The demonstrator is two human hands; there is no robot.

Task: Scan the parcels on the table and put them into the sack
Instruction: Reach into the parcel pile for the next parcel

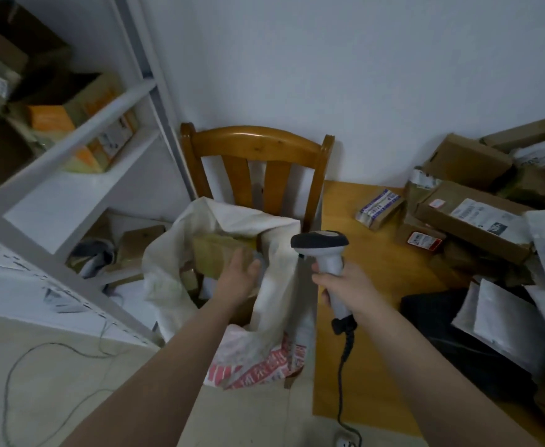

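White cloth sack (164,275) is standing wide open just in front of the back of a wooden chair (258,143), right beside the table (371,317). A brown box (219,250) is lying inside the sack. The left hand (238,272) is reaching over the mouth of the sack with its fingers spread out and loose, holding nothing. It is hanging right at the brown box, but I cannot tell if it is touching it.

The right hand (345,285) is squeezing the handle of a white and black scanner (326,250), holding it up over the edge of the table. A black cord (342,382) is hanging down from the scanner.

Lots of parcels (471,217) are lying in a messy pile on the far right side of the table. One small parcel (379,208) is lying a little apart from the pile, nearer the chair. A white shelf (81,188) with more boxes is standing on the left.
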